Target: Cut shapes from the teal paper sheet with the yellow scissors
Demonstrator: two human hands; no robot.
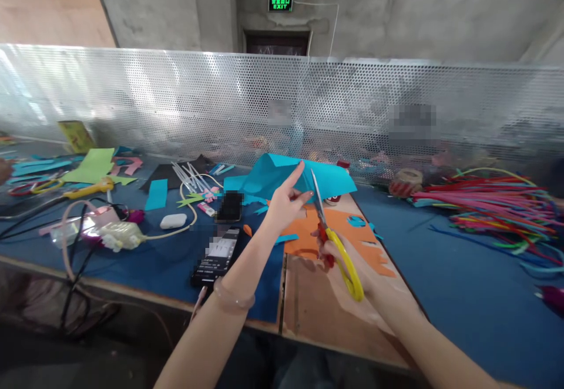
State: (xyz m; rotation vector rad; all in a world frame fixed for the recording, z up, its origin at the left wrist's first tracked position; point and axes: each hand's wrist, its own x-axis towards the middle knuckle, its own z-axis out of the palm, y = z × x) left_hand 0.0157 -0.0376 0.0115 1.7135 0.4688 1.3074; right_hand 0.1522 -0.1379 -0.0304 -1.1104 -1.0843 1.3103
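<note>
My left hand (287,200) pinches a large turquoise sheet (273,176) and holds it up above the table, index finger stretched along it. My right hand (352,262) grips yellow-handled scissors (335,242) whose blades point up into the sheet's lower edge. Under the hands an orange sheet (348,233) lies on a brown board (321,307). A pale bracelet sits on my left wrist.
A phone (218,255) and a white earbud case (173,221) lie left of the hands on the blue table cover (440,271). Paper scraps, cables and a glue gun (90,189) crowd the far left. Coloured strips (489,204) pile up at right. A perforated metal screen (176,101) closes the back.
</note>
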